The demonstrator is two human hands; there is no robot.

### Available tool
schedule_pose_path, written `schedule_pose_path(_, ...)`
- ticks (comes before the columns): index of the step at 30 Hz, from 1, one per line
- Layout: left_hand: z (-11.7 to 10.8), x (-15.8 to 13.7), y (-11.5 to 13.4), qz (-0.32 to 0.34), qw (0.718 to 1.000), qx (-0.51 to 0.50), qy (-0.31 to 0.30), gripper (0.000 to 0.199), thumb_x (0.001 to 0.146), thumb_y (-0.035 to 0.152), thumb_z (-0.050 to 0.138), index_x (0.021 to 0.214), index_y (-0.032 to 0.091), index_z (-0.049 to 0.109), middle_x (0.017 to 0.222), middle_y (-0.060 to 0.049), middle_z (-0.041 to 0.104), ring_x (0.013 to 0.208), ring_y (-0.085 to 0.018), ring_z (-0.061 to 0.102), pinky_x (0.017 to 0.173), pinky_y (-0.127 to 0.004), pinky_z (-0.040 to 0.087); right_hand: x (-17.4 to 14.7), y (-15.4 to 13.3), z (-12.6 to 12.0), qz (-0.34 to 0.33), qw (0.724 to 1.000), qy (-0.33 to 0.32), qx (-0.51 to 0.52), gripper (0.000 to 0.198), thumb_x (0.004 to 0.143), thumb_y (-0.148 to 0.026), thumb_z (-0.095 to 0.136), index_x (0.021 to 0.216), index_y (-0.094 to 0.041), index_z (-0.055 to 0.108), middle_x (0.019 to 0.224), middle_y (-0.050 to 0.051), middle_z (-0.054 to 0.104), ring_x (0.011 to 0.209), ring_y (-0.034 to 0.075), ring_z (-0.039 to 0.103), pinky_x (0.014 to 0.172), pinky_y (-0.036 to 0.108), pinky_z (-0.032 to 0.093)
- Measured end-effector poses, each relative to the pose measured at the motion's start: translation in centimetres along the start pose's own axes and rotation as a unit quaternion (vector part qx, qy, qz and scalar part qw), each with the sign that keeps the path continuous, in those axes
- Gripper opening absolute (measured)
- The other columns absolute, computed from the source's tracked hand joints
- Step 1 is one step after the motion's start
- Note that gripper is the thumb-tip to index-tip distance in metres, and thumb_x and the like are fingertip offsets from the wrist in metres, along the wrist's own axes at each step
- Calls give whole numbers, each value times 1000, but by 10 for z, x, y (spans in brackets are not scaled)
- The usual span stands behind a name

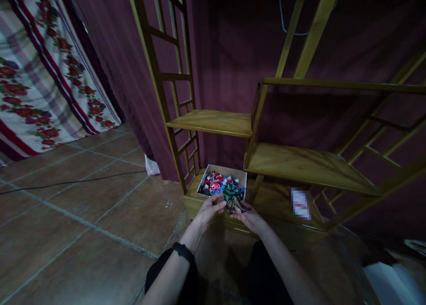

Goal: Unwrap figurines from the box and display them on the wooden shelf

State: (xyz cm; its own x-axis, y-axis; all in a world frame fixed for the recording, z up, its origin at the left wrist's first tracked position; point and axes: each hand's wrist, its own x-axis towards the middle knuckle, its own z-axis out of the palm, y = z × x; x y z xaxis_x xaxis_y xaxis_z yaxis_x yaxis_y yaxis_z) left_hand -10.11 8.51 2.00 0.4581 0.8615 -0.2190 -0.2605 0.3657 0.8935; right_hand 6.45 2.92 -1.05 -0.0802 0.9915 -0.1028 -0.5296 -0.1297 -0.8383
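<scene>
Both my hands hold a small green and brown figurine [233, 198] with a jagged outline, just in front of an open box. My left hand [214, 206], with a dark band around its wrist, pinches the figurine's left side. On the lower right, the fingers of my right hand [248, 215] are closed on it. Behind it, the shallow white box [208, 170] holds many small coloured figures [216, 183], mostly red, blue and white. The figurine and my fingers cover the box's near right part.
The box stands on the bottom board of a wooden shelf unit [209, 121] with lattice sides. A blurred pale item [301, 204] lies on that level to the right. A black cable [76, 181] crosses the tiled floor; a floral cloth [49, 83] hangs at left.
</scene>
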Motion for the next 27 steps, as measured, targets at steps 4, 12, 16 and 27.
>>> schedule_pose_path(4, 1, -2, -1, -19, 999, -37, -15, 36, 57, 24, 77, 90, 17, 64, 90, -6, 64, 76, -13, 59, 73, -28, 42, 2, -1, 5, 32, 999, 9, 24, 26, 66, -28, 71, 89, -18, 64, 90, 5, 67, 78, 15, 62, 71, 30, 49)
schedule_pose_path(12, 9, -4, 4, -3, 993, -71, -98, 27, 62, 28, 74, 82, 13, 65, 81, -7, 66, 68, -13, 59, 68, -26, 41, 3, 0, 7, 48, 996, -11, 71, 28, 69, -26, 69, 95, -17, 61, 94, 5, 67, 81, 16, 64, 75, 34, 50)
schedule_pose_path(16, 12, 1, 1, 32, 995, -63, -74, 24, 59, 27, 75, 73, 13, 61, 66, -1, 61, 58, -10, 53, 60, -23, 38, 5, 0, 8, 45, 996, -7, 80, 31, 67, -25, 70, 95, -17, 60, 91, 5, 68, 85, 19, 65, 85, 40, 47)
schedule_pose_path(27, 6, 24, -18, 121, 989, -1, 81, 37, 52, 33, 78, 67, 17, 47, 58, 7, 44, 55, -6, 42, 58, -20, 33, 7, 0, 7, 38, 997, 62, 40, 30, 66, -27, 70, 94, -22, 60, 97, 3, 67, 85, 17, 64, 84, 37, 48)
